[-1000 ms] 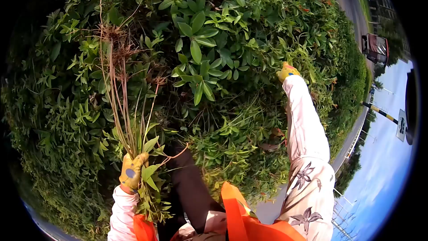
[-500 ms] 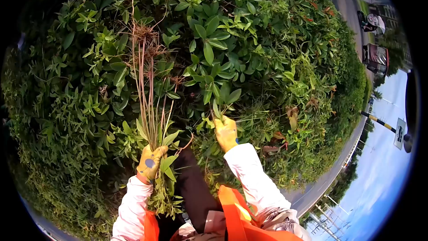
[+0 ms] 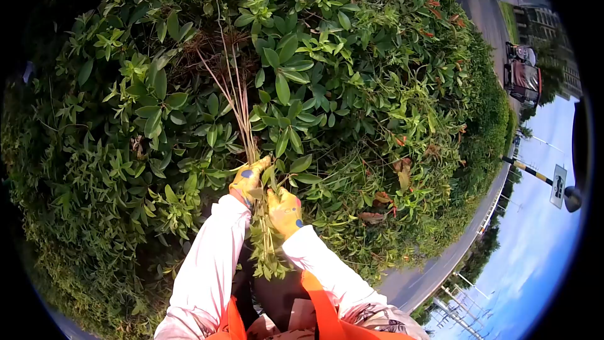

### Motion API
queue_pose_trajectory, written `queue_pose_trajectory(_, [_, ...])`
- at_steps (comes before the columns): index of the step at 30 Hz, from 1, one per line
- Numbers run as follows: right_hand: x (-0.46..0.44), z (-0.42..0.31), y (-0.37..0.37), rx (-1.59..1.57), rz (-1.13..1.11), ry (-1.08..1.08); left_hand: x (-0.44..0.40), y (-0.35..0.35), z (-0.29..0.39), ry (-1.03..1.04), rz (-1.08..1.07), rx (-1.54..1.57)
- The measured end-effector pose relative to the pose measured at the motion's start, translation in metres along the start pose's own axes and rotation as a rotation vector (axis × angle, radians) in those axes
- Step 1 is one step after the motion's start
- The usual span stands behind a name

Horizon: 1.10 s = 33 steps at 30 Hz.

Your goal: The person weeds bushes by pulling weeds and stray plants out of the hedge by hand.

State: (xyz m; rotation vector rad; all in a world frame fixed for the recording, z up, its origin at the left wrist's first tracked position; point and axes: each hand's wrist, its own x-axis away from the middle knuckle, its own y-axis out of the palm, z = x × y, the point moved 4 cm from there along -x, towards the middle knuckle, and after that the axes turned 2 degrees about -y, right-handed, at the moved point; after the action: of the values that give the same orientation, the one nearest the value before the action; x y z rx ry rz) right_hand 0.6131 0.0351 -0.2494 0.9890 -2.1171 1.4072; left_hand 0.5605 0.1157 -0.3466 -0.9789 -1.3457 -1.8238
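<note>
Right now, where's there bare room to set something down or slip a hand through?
The road lies bare between the hedge and your right sleeve, though perhaps out of reach. The hedge is dense and leafy. It's most crowded where your left hand grips the stems and your right hand sits close beside it.

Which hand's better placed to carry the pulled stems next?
Probably the left hand: it's closed around the stems. The right hand sits close beside it, by the leafy ends; what it grips is hard to tell.
</note>
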Motion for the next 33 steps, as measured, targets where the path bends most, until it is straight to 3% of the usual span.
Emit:
queue_pose_trajectory(1, [0.000, -0.004, -0.004, 0.006, 0.014, -0.036, -0.006, 0.004, -0.001, 0.010, 0.001, 0.052])
queue_pose_trajectory(2, [0.001, 0.000, -0.001, 0.011, 0.004, -0.043, -0.005, 0.002, 0.000, 0.089, -0.050, -0.217])
queue_pose_trajectory(5, [0.005, -0.012, 0.008, 0.015, -0.030, -0.034, -0.012, -0.023, -0.012, 0.248, -0.064, -0.590])
queue_pose_trajectory(8, [0.009, -0.021, 0.015, 0.037, -0.049, -0.051, 0.005, -0.033, -0.013, 0.159, -0.075, -0.148])
queue_pose_trajectory(9, [0.009, -0.019, 0.019, 0.057, -0.022, -0.088, -0.002, -0.045, -0.020, 0.306, -0.095, -0.361])
queue_pose_trajectory(11, [0.012, -0.020, 0.024, 0.072, -0.061, -0.155, 0.026, -0.029, -0.006, 0.080, -0.042, -0.003])
queue_pose_trajectory(15, [0.015, -0.026, 0.012, -0.025, -0.156, 0.042, 0.043, -0.018, -0.005, 0.167, 0.044, 0.091])
queue_pose_trajectory(16, [0.015, -0.019, 0.009, -0.037, -0.081, -0.092, 0.045, -0.012, -0.008, 0.172, -0.002, 0.139])
queue_pose_trajectory(19, [0.007, -0.008, -0.002, 0.024, -0.168, -0.072, 0.034, -0.013, -0.016, 0.320, -0.007, -0.244])
queue_pose_trajectory(20, [0.003, -0.007, -0.008, 0.088, -0.248, -0.101, 0.028, -0.017, -0.031, 0.076, 0.018, 0.067])
queue_pose_trajectory(21, [-0.006, -0.009, -0.018, 0.149, -0.326, -0.136, 0.035, -0.013, -0.023, 0.069, 0.023, 0.060])
queue_pose_trajectory(23, [-0.038, -0.029, -0.058, 0.352, -0.326, -0.374, 0.052, -0.008, -0.003, -0.103, 0.177, 0.041])
queue_pose_trajectory(24, [-0.058, -0.039, -0.085, 0.405, -0.081, -0.503, 0.051, -0.020, -0.003, 0.062, 0.156, -0.187])
queue_pose_trajectory(25, [-0.080, -0.070, -0.114, 0.590, 0.088, -0.632, 0.059, -0.019, 0.007, 0.071, 0.167, -0.187])
queue_pose_trajectory(28, [-0.155, -0.116, -0.136, 0.993, 0.186, -0.828, 0.075, -0.020, 0.017, -0.092, 0.146, -0.060])
queue_pose_trajectory(29, [-0.188, -0.117, -0.131, 1.104, 0.211, -0.882, 0.076, -0.021, 0.022, -0.087, 0.151, -0.057])
queue_pose_trajectory(31, [-0.275, -0.106, -0.122, 1.156, -0.016, -0.466, 0.082, -0.023, 0.028, -0.106, 0.172, -0.066])
queue_pose_trajectory(32, [-0.298, -0.103, -0.120, 1.082, 0.095, -0.631, 0.081, -0.030, 0.025, -0.071, 0.183, -0.113])
queue_pose_trajectory(33, [-0.321, -0.097, -0.118, 1.014, 0.205, -0.797, 0.075, -0.047, 0.016, 0.150, 0.126, -0.370])
